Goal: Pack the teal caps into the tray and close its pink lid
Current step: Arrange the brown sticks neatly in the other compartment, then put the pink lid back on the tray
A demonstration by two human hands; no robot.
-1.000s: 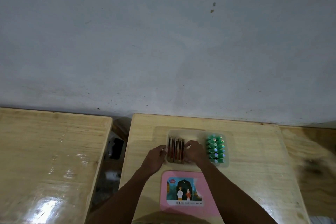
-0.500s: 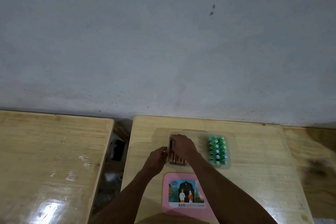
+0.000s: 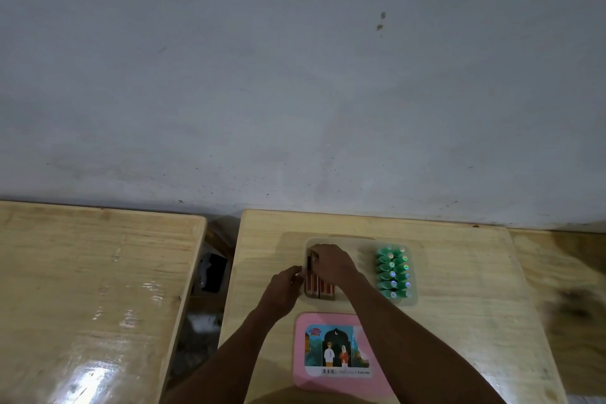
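Apparently, step: arranging the tray's contents; judged mid-task, lid not yet on.
Teal caps (image 3: 393,272): stood in two close rows inside the clear tray (image 3: 414,300), just right of the right hand, apart from it.
Red-brown sticks (image 3: 319,287): lay side by side at the tray's other end, partly under the right hand.
Right hand (image 3: 331,264): rested palm-down over the sticks, fingers curled at their far ends; whether it pinched one could not be told.
Left hand (image 3: 283,292): loosely curled, fingertips at the tray's left wall, seemingly steadying it; a real grip could not be told.
Pink lid (image 3: 328,320): lay flat on the wooden table (image 3: 459,272), nearer the person than both hands, picture label up, crossed by the right forearm.
Next move: likely calls for both hands to clear the tray, lift the lid and seat it squarely over the rim.
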